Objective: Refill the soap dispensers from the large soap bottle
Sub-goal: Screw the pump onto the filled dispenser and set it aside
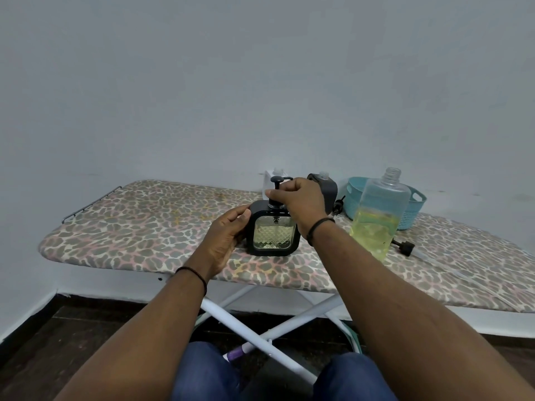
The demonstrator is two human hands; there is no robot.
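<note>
Ironing board: serves as the table; leopard-print cover, carries everything in use.
Large soap bottle: upright at right, near edge; cap off, neck open; yellow soap fills roughly the lower half. Likely left uncapped for the next pour.
Blue basket: just behind the large bottle, far right.
Left hand: fingers curled round the left side of the near dispenser, thumb on its upper corner; judged to be bracing the body against turning.
Right hand: fingers pinched on the pump collar from above; looks like the pump being screwed on or off, which of the two I cannot tell.
Near dispenser: square, black frame, clear quilted window; stands upright at centre, liquid visible high in the window.
Second dispenser: black, behind the right hand, neck open, no pump fitted; judged awaiting refill.
White dispenser: far side, mostly hidden.
Loose pump: lies on the board, right of the large bottle.
</note>
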